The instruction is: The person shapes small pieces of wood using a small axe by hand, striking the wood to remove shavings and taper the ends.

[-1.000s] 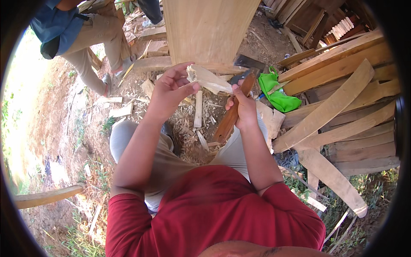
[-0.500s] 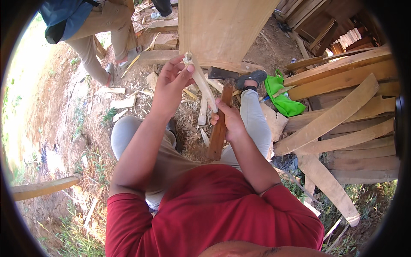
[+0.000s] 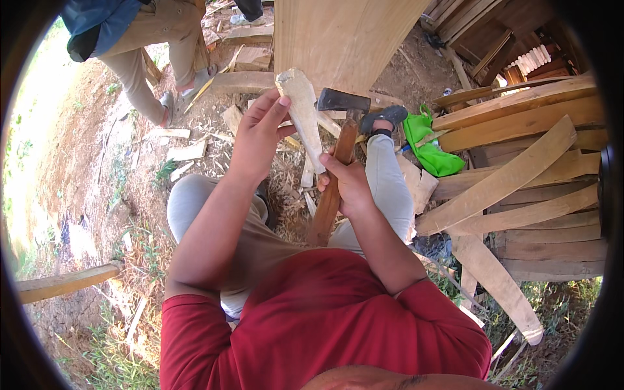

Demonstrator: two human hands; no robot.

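A pale, roughly hewn piece of wood is pinched near its broad upper end by the fingers of my left hand. It narrows downward, and its lower tip meets the thumb of my right hand. My right fingers are wrapped round the brown wooden handle of a hatchet. The hatchet's dark metal head points up, just right of the pale piece. Part of the handle is hidden behind my right hand.
A wide plank stands ahead. Wood offcuts and chips litter the ground. A green bag lies beyond my right leg, near stacked curved boards. Another person stands at the far left. A beam lies at left.
The pale piece has been turned so its broad face shows. The hatchet has rotated in my right hand, its head shifting slightly up and its handle's lower end leftward.
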